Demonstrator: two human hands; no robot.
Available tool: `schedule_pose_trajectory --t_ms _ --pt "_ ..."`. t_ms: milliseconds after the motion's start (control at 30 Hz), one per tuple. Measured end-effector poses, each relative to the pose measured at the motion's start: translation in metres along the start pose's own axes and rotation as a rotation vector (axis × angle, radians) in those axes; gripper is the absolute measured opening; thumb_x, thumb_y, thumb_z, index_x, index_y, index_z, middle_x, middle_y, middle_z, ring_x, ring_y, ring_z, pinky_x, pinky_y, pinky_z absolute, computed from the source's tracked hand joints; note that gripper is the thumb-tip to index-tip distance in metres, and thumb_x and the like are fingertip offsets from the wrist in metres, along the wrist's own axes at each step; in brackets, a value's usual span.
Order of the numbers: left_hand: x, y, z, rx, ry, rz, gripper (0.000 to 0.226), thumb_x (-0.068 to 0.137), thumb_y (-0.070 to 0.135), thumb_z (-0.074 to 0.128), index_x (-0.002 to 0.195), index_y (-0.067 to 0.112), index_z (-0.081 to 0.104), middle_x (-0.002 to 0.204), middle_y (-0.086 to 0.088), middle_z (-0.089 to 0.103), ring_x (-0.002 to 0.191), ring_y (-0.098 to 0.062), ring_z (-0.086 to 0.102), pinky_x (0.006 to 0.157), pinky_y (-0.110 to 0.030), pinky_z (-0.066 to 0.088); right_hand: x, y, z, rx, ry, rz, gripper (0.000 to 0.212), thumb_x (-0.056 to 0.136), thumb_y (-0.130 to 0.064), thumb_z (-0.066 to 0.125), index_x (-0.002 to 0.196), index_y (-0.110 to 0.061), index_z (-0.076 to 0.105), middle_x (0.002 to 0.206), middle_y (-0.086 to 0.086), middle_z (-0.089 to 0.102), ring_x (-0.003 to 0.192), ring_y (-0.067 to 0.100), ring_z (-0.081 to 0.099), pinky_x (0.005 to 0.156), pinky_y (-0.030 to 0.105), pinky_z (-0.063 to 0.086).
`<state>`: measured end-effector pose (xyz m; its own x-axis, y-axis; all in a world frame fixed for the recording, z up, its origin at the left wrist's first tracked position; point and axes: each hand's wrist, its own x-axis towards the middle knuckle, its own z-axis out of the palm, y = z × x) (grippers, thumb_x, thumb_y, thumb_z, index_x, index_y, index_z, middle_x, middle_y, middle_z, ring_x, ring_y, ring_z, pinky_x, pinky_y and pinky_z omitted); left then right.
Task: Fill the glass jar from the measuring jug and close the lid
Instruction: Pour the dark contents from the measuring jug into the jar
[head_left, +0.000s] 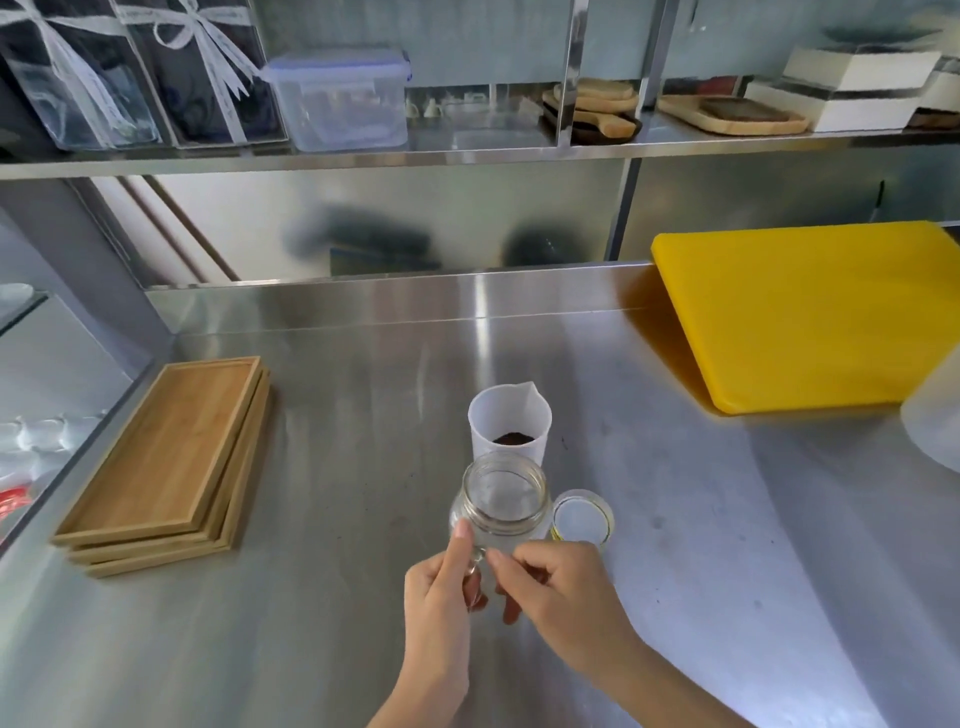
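An open glass jar (503, 496) with a handle stands empty on the steel counter (363, 519), near the middle of the head view. My left hand (440, 587) holds the jar by its handle, thumb against the glass. My right hand (558, 584) touches the jar's near side with its fingertips. Just behind the jar stands a translucent white measuring jug (509, 415) with dark grounds in its bottom. The jar's lid (581, 517) lies upside down on the counter, right of the jar.
A stack of wooden trays (166, 462) lies at the left. A yellow cutting board (810, 317) sits at the back right, with a translucent container's edge (935, 421) at the far right. A shelf above holds boxes and wooden boards.
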<state>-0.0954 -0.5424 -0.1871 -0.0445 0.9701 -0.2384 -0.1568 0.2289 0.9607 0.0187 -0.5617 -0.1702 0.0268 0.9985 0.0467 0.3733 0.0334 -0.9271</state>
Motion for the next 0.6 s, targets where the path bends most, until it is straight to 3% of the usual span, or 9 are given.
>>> schedule_pose_trajectory --t_ms 100,267,367,467,600 --pt "0.001 -0.013 -0.011 -0.006 0.032 -0.039 0.062 0.078 0.05 0.063 0.039 0.016 0.03 0.044 0.0 0.024 0.06 -0.03 0.023 0.065 -0.043 0.025 0.002 0.009 0.011 -0.002 -0.076 0.031 0.041 0.088 -0.026 0.058 0.058 0.002 0.056 0.055 0.019 0.063 0.047 0.004 0.059 0.054 0.025 0.041" --pt "0.001 -0.025 -0.02 -0.021 0.062 -0.056 0.057 0.078 0.048 0.059 0.038 0.015 0.033 0.043 0.001 0.027 0.056 -0.026 0.026 0.064 -0.043 0.028 0.002 0.019 0.022 -0.059 -0.119 0.034 0.042 0.089 -0.026 0.059 0.054 -0.002 0.055 0.047 0.006 0.059 0.044 0.004 0.051 0.05 0.019 0.036" --pt "0.0 -0.031 -0.022 -0.046 0.048 -0.044 0.057 0.079 0.046 0.061 0.038 0.015 0.035 0.042 0.003 0.028 0.051 -0.018 0.025 0.063 -0.04 0.026 0.002 0.026 0.025 -0.068 -0.129 0.037 0.046 0.087 -0.034 0.057 0.055 -0.002 0.052 0.053 0.017 0.06 0.046 0.007 0.05 0.052 0.028 0.037" --pt "-0.001 -0.037 -0.024 -0.042 0.063 -0.056 0.059 0.08 0.044 0.063 0.037 0.016 0.033 0.042 0.004 0.027 0.051 -0.018 0.024 0.059 -0.036 0.025 0.0 0.033 0.027 -0.07 -0.136 0.04 0.049 0.081 -0.046 0.052 0.056 -0.003 0.05 0.051 0.015 0.057 0.051 0.024 0.05 0.053 0.034 0.038" --pt "-0.002 -0.043 -0.025 -0.054 0.084 -0.046 0.058 0.082 0.041 0.062 0.039 0.019 0.03 0.045 0.001 0.024 0.053 -0.018 0.023 0.055 -0.033 0.023 -0.002 0.038 0.029 -0.076 -0.163 0.012 0.053 0.079 -0.053 0.049 0.058 -0.004 0.051 0.055 0.018 0.054 0.053 0.028 0.048 0.055 0.039 0.041"
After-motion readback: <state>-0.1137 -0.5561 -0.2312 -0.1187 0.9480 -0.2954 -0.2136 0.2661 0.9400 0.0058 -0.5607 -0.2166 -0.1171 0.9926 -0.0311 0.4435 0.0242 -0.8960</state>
